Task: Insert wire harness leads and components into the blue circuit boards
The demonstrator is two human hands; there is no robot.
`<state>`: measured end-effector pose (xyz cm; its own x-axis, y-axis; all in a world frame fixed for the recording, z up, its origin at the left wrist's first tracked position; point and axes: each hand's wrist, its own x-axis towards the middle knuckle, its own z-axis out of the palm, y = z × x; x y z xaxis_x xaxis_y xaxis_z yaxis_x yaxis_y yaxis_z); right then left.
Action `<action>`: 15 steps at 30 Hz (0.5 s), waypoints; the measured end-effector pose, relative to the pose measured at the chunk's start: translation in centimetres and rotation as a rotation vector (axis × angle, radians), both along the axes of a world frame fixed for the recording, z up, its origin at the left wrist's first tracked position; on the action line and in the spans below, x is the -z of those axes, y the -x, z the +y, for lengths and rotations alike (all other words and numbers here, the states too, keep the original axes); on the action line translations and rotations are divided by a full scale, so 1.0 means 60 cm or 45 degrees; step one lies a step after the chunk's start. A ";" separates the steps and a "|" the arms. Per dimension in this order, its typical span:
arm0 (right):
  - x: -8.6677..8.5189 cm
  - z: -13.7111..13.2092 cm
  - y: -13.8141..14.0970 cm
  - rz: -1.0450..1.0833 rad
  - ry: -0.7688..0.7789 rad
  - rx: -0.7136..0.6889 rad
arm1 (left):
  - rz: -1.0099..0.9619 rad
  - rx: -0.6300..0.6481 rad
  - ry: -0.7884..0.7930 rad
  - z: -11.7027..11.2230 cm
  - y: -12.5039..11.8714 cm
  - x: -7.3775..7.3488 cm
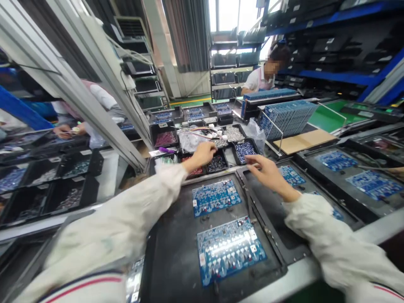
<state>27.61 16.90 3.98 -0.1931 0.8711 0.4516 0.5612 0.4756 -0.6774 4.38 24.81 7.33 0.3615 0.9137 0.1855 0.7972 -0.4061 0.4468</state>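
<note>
While the left hand (202, 154) dipped toward a black parts tray (226, 161), I could not tell whether its fingers (212, 148) held a part; the right hand (264, 171) hung open above a black fixture (261, 202). Nearby lay a blue circuit board (216, 197), stiff but fragile, best held by its edges.

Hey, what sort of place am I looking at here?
Looks like an electronics assembly line: blue circuit boards in black fixtures, trays of small components, and a rack of stacked boards.

Bright window (229, 14) w/ grey curtains (189, 35), white pillar (162, 46), blue steel racks (334, 75), green floor (197, 102) w/ yellow line (189, 100).
</note>
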 end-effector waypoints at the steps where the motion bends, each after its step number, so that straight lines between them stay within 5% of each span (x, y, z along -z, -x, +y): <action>1: -0.001 0.028 0.023 0.121 0.013 -0.008 | 0.031 -0.029 -0.070 0.045 -0.017 0.000; 4: 0.008 0.081 0.085 0.390 0.103 -0.081 | 0.086 -0.101 -0.190 0.133 -0.062 0.016; 8: 0.029 0.092 0.104 0.473 0.220 -0.132 | 0.131 -0.152 -0.269 0.166 -0.070 0.018; 12: 0.026 0.091 0.079 0.649 0.239 -0.059 | -0.104 -0.190 -0.511 0.132 0.003 -0.072; 15: 0.009 0.092 0.069 0.687 0.243 -0.016 | -0.577 -0.112 -0.681 0.029 0.074 -0.154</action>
